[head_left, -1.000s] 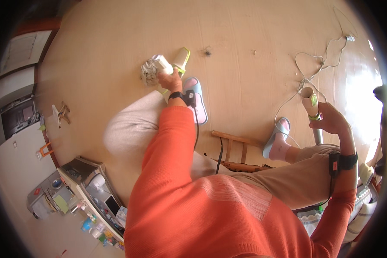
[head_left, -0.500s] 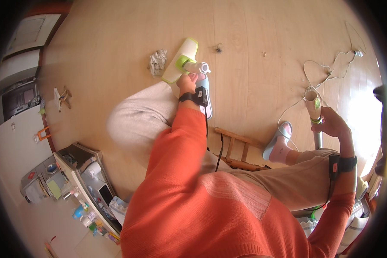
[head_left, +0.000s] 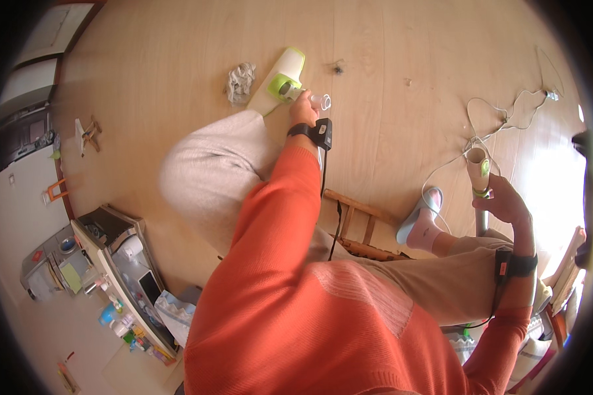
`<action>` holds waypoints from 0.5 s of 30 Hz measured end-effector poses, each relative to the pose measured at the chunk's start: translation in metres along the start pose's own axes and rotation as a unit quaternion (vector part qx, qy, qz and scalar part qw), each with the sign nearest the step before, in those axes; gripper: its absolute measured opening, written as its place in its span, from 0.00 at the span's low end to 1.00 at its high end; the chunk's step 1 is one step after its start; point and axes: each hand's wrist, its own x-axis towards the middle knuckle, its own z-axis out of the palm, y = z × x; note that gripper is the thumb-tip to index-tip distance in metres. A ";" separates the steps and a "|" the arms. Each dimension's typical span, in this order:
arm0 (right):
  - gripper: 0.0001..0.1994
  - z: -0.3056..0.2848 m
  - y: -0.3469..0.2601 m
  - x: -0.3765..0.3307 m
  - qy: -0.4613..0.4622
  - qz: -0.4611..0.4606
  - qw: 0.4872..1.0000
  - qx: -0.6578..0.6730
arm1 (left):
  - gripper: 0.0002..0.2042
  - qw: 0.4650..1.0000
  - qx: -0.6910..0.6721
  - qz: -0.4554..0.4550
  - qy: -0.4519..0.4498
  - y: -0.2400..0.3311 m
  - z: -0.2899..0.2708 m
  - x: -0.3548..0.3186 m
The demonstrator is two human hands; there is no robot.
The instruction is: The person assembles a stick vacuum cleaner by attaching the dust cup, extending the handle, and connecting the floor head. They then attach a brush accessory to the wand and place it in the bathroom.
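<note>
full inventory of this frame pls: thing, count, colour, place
vacuum floor head: 1, cream and green, on floor, far centre
crumpled cloth: 1, grey-white, on floor left of the floor head
clear small part: 1, transparent, by left hand
tube: 1, cream with green band, in right hand
cable: 1, white, looped on floor, far right
wooden stool: 1, brown, under the person
slipper: 1 seen, light blue, on the right foot
shelf unit: 1, white-grey, lower left, cluttered
wood floor: light brown
left hand: at the floor head's green joint
right hand: gripping the tube
wrist bands: 2, black
</note>
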 end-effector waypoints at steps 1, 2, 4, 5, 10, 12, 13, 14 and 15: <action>0.17 0.000 -0.001 0.000 -0.003 -0.001 1.000 0.002 | 0.19 1.000 -0.018 0.014 -0.019 0.001 0.000 0.004; 0.17 0.001 -0.001 0.001 -0.010 -0.005 1.000 0.018 | 0.17 0.999 -0.041 0.018 -0.022 0.001 -0.001 0.008; 0.17 0.000 -0.002 0.002 -0.006 0.006 1.000 -0.006 | 0.15 0.997 -0.047 0.045 -0.044 0.004 -0.003 0.015; 0.17 0.000 -0.003 0.003 -0.006 0.011 1.000 -0.010 | 0.17 0.996 -0.041 0.065 -0.052 0.005 -0.003 0.017; 0.17 -0.002 -0.008 0.001 -0.019 0.009 1.000 0.003 | 0.20 0.995 0.072 0.047 -0.053 0.012 -0.003 0.013; 0.17 -0.003 -0.010 0.000 -0.016 0.005 1.000 -0.002 | 0.21 0.996 0.044 0.035 -0.063 0.015 0.000 0.008; 0.17 -0.003 -0.011 -0.001 -0.013 0.006 1.000 -0.007 | 0.21 0.995 0.065 0.047 -0.064 0.019 0.001 0.007; 0.18 -0.003 -0.012 -0.002 -0.007 -0.001 1.000 -0.006 | 0.22 0.990 0.079 0.085 -0.083 0.023 0.002 0.006; 0.19 -0.004 -0.013 -0.002 -0.007 0.001 1.000 -0.017 | 0.22 0.989 0.108 0.079 -0.068 0.026 0.003 0.006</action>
